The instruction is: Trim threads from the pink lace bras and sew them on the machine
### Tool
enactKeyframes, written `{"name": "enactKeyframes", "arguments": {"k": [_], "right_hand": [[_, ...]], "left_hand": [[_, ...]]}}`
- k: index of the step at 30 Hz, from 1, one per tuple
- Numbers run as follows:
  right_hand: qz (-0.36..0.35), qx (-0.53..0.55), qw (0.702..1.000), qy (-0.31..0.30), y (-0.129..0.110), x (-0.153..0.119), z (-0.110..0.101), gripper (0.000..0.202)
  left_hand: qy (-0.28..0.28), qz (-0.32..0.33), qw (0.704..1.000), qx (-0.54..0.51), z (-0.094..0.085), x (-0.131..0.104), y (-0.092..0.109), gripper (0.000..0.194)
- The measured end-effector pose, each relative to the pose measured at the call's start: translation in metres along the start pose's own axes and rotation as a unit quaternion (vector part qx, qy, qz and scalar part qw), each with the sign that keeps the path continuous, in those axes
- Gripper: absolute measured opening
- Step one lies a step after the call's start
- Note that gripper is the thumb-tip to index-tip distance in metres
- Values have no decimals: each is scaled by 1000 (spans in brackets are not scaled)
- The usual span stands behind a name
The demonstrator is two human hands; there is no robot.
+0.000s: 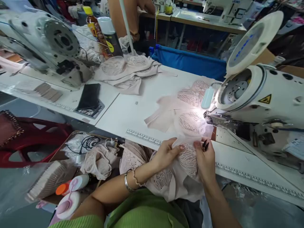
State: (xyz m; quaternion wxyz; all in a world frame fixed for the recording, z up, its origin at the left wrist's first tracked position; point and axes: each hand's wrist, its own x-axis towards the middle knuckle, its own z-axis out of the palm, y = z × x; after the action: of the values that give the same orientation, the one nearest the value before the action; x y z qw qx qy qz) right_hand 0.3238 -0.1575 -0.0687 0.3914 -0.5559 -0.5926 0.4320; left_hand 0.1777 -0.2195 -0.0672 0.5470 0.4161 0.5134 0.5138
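Observation:
A pale pink lace bra [187,160] hangs over the table's front edge and down into the lap. My left hand [167,153] pinches its upper edge between thumb and fingers. On the other side of the same cup, my right hand [206,158] is closed on the fabric. A small black pointed tool [205,145], perhaps thread snips, sticks out of the right fingers; most of it is hidden. Just beyond the hands, more lace bra pieces [190,122] lie under the lit needle area of the sewing machine [256,98].
A second sewing machine [47,47] stands at the left, near stacked beige bra pieces [128,71] and a black phone-like object [89,96]. Printed rulers [142,136] run along the front edge. Below left are a box of garments [99,160] and bottles [68,204]. Behind hangs a blue cloth bin [190,60].

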Motion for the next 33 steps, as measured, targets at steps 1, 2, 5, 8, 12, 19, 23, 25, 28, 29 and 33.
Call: {"name": "enactKeyframes", "arguments": {"k": [1,2,5,8,12,19,23,25,28,29,33], "right_hand": [[18,6,1000,-21,2,1,2,48],[34,16,998,-40,3,2,3,49],[76,52,995,-49,4,7,5,54],[79,17,994,-68,3,10,3,60],[30,-47,990,-131,2,15,-6,56],[40,-87,934,-345,-13,35,-27,48],[-16,-152,924,-351,-18,39,-16,44],[-91,-209,944,-236,-14,33,-3,38],[-198,-250,945,-75,-4,21,14,25],[-213,-240,945,-55,-2,19,17,24],[-141,-118,981,-68,-3,19,12,26]], "left_hand": [[-5,6,1000,14,-2,2,0,57],[-13,8,1000,27,-5,5,0,59],[-43,9,996,78,-13,11,1,57],[-61,5,989,131,-17,16,4,45],[-102,-13,978,183,-18,20,10,39],[-164,-47,958,230,-21,22,17,50],[-102,-60,965,235,-11,17,12,49],[-39,-59,970,234,0,12,8,44],[25,-53,977,207,15,4,2,37],[32,-52,980,190,18,1,0,37],[-7,-72,994,84,17,-2,3,45]]}}
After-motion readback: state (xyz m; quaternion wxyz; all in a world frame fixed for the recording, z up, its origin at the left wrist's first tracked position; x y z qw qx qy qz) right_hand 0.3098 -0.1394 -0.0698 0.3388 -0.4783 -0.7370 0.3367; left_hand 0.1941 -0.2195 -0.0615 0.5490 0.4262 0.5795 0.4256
